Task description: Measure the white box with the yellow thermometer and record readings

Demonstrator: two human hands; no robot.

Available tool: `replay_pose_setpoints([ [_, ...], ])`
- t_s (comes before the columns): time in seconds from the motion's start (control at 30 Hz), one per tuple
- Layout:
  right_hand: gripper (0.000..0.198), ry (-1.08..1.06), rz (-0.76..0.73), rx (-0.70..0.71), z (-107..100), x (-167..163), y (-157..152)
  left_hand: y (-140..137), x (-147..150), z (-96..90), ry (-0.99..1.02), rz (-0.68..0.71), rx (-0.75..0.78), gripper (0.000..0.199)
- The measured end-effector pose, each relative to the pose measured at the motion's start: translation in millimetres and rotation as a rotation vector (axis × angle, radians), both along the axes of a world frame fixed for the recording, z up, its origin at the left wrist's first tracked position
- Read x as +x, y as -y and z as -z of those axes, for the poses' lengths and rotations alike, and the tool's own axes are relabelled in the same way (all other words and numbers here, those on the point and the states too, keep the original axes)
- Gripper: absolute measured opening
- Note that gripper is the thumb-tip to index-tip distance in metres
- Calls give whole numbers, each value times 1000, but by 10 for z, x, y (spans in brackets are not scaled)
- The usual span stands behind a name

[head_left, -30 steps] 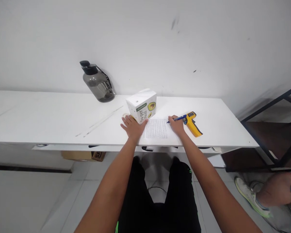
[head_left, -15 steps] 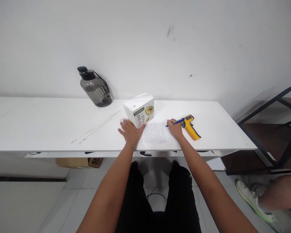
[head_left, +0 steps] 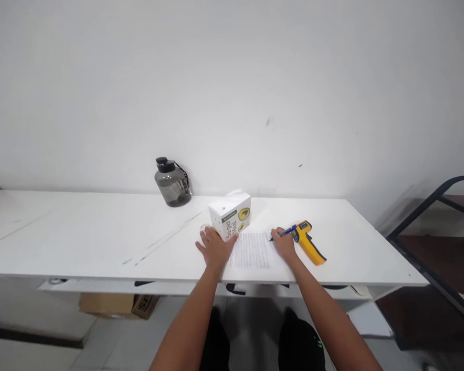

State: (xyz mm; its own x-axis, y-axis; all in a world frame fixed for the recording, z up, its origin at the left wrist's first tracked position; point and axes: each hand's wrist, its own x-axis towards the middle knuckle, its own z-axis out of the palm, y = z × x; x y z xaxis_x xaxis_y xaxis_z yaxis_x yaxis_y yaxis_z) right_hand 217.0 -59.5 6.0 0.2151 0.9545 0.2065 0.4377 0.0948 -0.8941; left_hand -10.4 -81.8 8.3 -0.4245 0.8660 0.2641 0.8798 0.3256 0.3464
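My left hand [head_left: 216, 251] lies spread against the lower front corner of a white box [head_left: 234, 215] with avocado pictures and "Super Meal" print. Its thumb reaches along the box's front, over the edge of a paper sheet [head_left: 251, 251] covered with rows of small handwriting. Between the fingers of my right hand [head_left: 283, 244] is a blue pen [head_left: 288, 232], its tip down at the sheet's upper right edge. Just right of that hand, a yellow and black infrared thermometer gun [head_left: 310, 243] lies on its side on the white table.
A grey, partly filled water bottle [head_left: 172, 183] with a black lid stands by the wall, left of the box. Below the white table [head_left: 100, 226] is a cardboard box [head_left: 108, 304] on the floor. A dark metal-framed shelf [head_left: 441, 257] stands at the right.
The camera view has tilted up, so the table and everything on it sit lower in the picture. Both hands keep their places, and the pen stays at the sheet's right edge.
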Motion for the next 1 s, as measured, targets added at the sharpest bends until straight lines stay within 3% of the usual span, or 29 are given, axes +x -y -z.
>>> replay_pose_setpoints([
  [0.47, 47, -11, 0, 120, -60, -85, 119, -61, -85, 129, -46, -39, 70, 95],
  [0.67, 31, 297, -130, 385, 25, -106, 144, -46, -88, 88, -24, -30, 36, 97],
  [0.83, 42, 639, -174, 257, 130, -154, 54, -38, -84, 77, -35, -34, 34, 96],
  [1.0, 48, 810, -140, 137, 89, -199, 18, -61, -86, 113, -39, -28, 60, 96],
])
